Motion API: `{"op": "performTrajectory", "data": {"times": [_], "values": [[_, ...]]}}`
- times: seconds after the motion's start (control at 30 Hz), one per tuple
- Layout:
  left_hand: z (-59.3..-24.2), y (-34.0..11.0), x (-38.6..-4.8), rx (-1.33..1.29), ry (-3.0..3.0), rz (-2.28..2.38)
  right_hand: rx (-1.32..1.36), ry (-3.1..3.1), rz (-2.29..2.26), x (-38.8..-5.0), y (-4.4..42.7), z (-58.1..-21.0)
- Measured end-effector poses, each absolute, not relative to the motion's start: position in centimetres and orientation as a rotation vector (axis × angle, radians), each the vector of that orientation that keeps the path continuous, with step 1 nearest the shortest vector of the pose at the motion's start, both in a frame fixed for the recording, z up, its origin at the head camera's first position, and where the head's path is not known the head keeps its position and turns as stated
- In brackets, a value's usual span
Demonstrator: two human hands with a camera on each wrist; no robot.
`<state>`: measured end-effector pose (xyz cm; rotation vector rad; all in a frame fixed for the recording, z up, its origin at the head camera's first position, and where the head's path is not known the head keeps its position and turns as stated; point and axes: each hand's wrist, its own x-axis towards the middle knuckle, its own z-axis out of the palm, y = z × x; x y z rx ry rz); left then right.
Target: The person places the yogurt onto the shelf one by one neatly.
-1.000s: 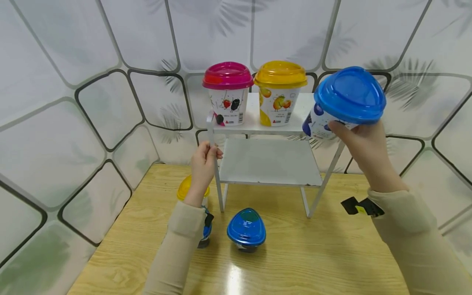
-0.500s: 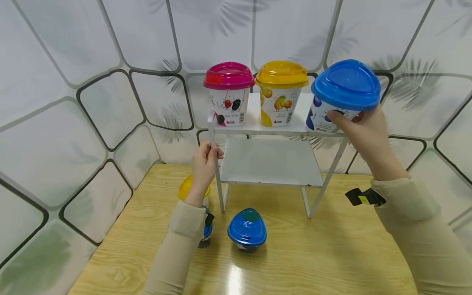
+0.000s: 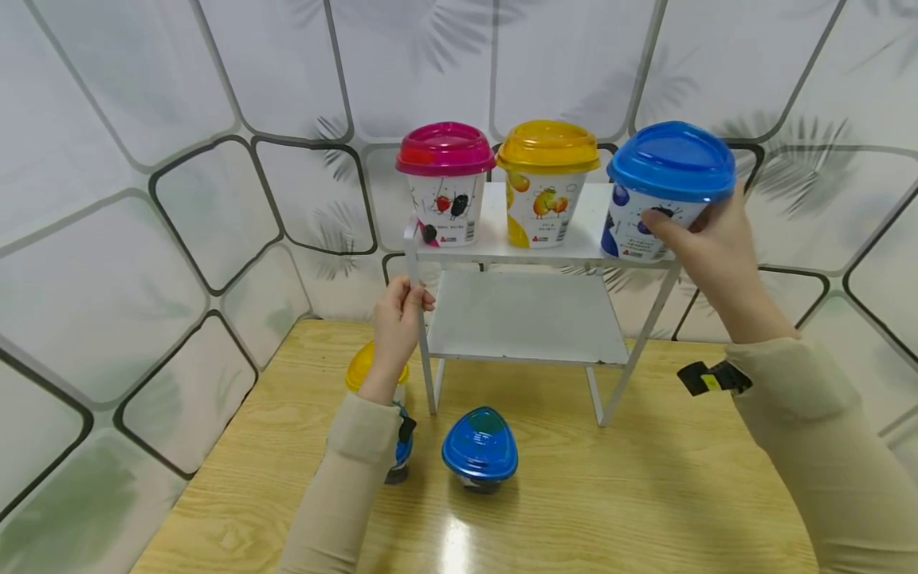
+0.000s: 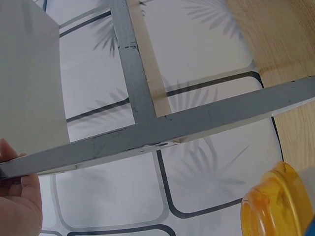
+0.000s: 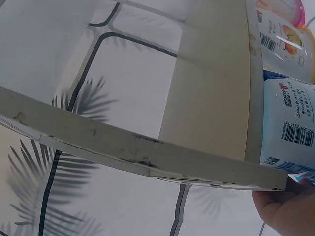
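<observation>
**Blue-lidded cup [image 3: 663,187] at right end of rack [image 3: 527,315], not let go**

Right hand [image 3: 717,247] grasps the blue-lidded cup by its right side, thumb across the printed front. Cup is at the right end of the top shelf [image 3: 495,215], base by the front edge, lid slightly tilted; can't tell if base is fully down. Left hand [image 3: 397,319] has fingers curled round the left front leg [image 3: 425,359], probably steadying the rack.

Next along the shelf: yellow-lidded cup [image 3: 548,183], upright, just beside the blue one; then pink-lidded cup [image 3: 446,183] at the left end, upright. No hand on either.

Progress, my read: two cups done, third nearly there; settling and release left. Three containers are off the rack, down on the wooden table [image 3: 574,510]: small blue-lidded tub [image 3: 480,446] in front of the rack, yellow-lidded tub [image 3: 362,363] partly behind the left wrist, second blue tub [image 3: 403,453] mostly hidden by the left sleeve [image 3: 333,494]. Can't tell if those belong to this step. Patterned wall [image 3: 423,64] behind.
</observation>
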<state>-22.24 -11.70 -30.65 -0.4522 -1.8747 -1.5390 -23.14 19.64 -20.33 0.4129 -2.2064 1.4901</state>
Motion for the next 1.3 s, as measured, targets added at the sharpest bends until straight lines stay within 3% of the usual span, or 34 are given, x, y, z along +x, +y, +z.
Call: {"op": "performTrajectory", "data": {"times": [1.3], "values": [[-30.9, -11.8, -22.4, -0.442, -1.907, -1.502, 0.331, -2.211, 1.493, -25.3, 19.7, -21.3]]}}
